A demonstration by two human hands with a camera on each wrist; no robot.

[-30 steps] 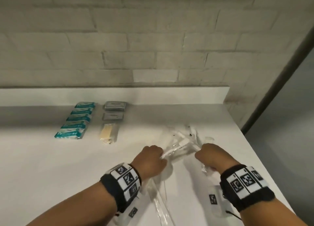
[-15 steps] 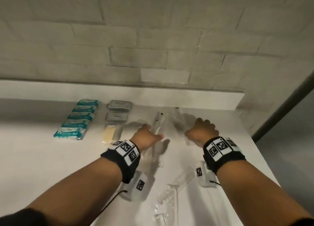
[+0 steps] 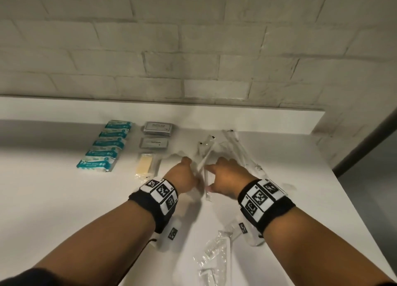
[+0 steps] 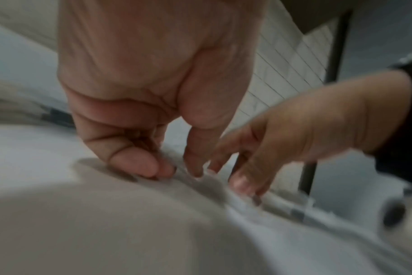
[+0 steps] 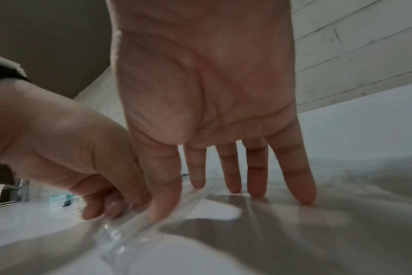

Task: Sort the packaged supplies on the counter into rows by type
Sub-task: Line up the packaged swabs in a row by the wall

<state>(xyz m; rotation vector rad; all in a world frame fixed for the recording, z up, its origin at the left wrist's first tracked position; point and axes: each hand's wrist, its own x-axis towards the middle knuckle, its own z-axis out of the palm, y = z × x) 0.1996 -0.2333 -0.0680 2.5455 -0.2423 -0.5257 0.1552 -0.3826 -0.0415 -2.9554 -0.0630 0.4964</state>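
On the white counter (image 3: pixel 64 199), my left hand (image 3: pixel 184 175) and right hand (image 3: pixel 225 176) meet over a long clear packet (image 3: pixel 207 191) holding a thin white stick. In the right wrist view the left hand (image 5: pixel 94 210) has curled fingers that pinch one end of this packet (image 5: pixel 153 219). The right hand (image 5: pixel 200 201) keeps its fingers straight, tips on the counter, thumb pressing the packet. More clear stick packets (image 3: pixel 233 144) lie loosely just behind the hands. The left wrist view is blurred; it shows the left hand (image 4: pixel 179 173) with fingertips down.
A row of teal packets (image 3: pixel 105 145) lies at back left. Beside it lie two grey packets (image 3: pixel 158 128) and a yellow packet (image 3: pixel 145 163). Clear comb packets (image 3: pixel 214 249) lie near me under my right forearm. The counter edge (image 3: pixel 343 199) drops off at right; a brick wall is behind.
Both hands first reached toward the wall with the clear packets, then drew back and closer together. Several packets now lie behind them, and one long packet is between the hands.
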